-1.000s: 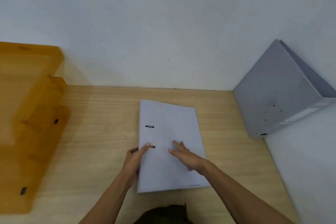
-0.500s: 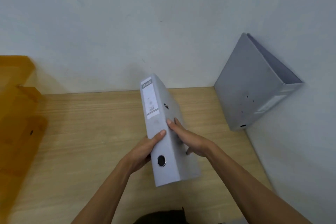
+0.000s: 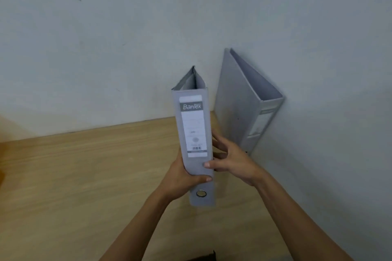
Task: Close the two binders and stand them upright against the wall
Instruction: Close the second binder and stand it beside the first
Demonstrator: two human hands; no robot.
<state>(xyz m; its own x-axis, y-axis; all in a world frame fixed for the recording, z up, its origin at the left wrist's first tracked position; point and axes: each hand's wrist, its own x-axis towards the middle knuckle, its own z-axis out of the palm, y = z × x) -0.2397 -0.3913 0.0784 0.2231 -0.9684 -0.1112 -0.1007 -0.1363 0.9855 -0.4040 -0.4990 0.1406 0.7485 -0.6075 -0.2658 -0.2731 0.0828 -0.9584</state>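
Head view shows the held binder [image 3: 194,146] upright, long axis vertical, clasped at its lower spine by the left hand [image 3: 182,178] and right hand [image 3: 231,161] (nearer), just left of the standing binder [image 3: 244,104], short of the wall [image 3: 127,48].

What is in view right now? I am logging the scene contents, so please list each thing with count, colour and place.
held binder: 1, light grey, closed, upright, spine toward the camera, over the desk's middle.
second binder: 1, grey, standing in the corner at the right, leaning on the wall.
spine label: 1, white with a grey band reading Bantex, on the held binder.
finger ring: 1, metal, low on the held binder's spine.
desk: 1, light wood, below.
wall: white, behind and at the right.
left hand: 1, grips the spine's lower part.
right hand: 1, grips the held binder's right side.
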